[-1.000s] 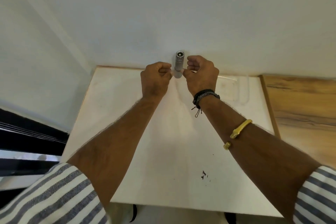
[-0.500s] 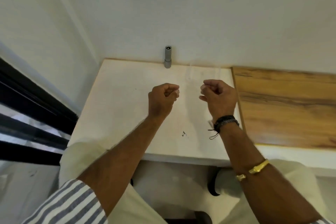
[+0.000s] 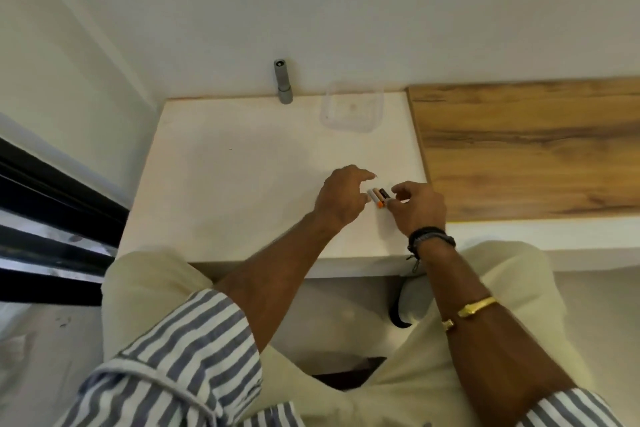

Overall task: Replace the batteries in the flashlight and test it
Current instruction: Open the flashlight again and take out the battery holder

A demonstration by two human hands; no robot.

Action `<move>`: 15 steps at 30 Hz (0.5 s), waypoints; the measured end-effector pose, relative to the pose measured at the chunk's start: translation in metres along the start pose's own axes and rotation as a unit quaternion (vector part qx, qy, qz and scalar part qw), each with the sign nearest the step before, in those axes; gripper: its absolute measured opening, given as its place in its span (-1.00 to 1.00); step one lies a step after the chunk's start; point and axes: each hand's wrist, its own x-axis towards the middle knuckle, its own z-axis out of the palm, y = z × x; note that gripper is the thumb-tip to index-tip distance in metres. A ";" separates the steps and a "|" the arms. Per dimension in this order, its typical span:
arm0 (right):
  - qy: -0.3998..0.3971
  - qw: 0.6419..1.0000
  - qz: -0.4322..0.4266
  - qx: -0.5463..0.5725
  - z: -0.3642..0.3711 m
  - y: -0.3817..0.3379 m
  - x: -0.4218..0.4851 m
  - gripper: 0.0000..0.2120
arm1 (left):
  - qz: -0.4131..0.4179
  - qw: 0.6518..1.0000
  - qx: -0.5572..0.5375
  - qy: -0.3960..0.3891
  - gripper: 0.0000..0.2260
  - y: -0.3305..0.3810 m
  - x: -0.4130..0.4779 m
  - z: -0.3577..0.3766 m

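A grey flashlight [image 3: 282,82] stands upright at the back edge of the white table [image 3: 225,184], against the wall. Two batteries [image 3: 377,197], one white with an orange end and one black, lie side by side low over the table's near right part, between my hands. My right hand [image 3: 420,208] pinches their orange end with thumb and fingertips. My left hand [image 3: 341,199] is just left of them, fingers spread and curled, its thumb close to the white battery. Whether the batteries rest on the table is unclear.
A clear plastic container [image 3: 351,109] sits at the back right of the table, right of the flashlight. A wooden surface [image 3: 526,149] adjoins the table on the right. A dark window frame [image 3: 52,191] runs along the left. My knees are under the near edge.
Both hands have come back from the flashlight to the table's near right side. They were closed fists; now the left has spread and two batteries show between them. The flashlight stays standing.
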 end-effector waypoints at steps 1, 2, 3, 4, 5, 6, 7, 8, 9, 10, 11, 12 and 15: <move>-0.005 1.000 0.004 -0.015 0.003 0.001 0.000 -0.73 | 0.019 0.999 0.024 -0.018 -0.59 0.000 0.002 0.004; -0.007 1.000 0.006 -0.024 0.005 0.002 0.000 -0.74 | 0.038 0.998 0.045 -0.034 -0.61 0.000 0.004 0.007; -0.007 1.000 0.005 -0.030 0.007 0.002 0.001 -0.75 | 0.054 0.995 0.066 -0.045 -0.64 0.000 0.005 0.009; -0.009 0.999 0.003 -0.036 0.007 0.003 0.002 -0.78 | 0.068 0.993 0.085 -0.050 -0.69 -0.001 0.006 0.011; -0.015 0.999 -0.002 -0.045 0.007 0.003 0.003 -0.80 | 0.079 0.991 0.097 -0.051 -0.73 -0.001 0.006 0.013; -0.022 0.998 -0.008 -0.056 0.007 0.004 0.003 -0.83 | 0.086 0.990 0.103 -0.049 -0.77 -0.001 0.007 0.014; -0.027 0.997 -0.012 -0.066 0.007 0.003 0.003 -0.84 | 0.088 0.989 0.107 -0.045 -0.78 -0.001 0.007 0.015; -0.030 0.997 -0.016 -0.075 0.007 0.003 0.003 -0.85 | 0.086 0.989 0.111 -0.041 -0.79 -0.002 0.007 0.015; -0.032 0.996 -0.017 -0.081 0.007 0.002 0.003 -0.85 | 0.085 0.989 0.118 -0.035 -0.79 -0.003 0.006 0.015; -0.032 0.996 -0.016 -0.085 0.008 0.001 0.003 -0.86 | 0.085 0.988 0.125 -0.026 -0.80 -0.005 0.005 0.015; -0.032 0.996 -0.013 -0.086 0.008 0.000 0.003 -0.86 | 0.087 0.988 0.129 -0.017 -0.81 -0.006 0.004 0.015; -0.032 0.996 -0.010 -0.087 0.008 -0.001 0.004 -0.87 | 0.089 0.988 0.129 -0.009 -0.84 -0.008 0.002 0.015; -0.040 0.994 -0.011 -0.097 0.008 -0.002 0.005 -0.87 | 0.102 0.985 0.140 -0.012 -0.89 -0.013 -0.002 0.013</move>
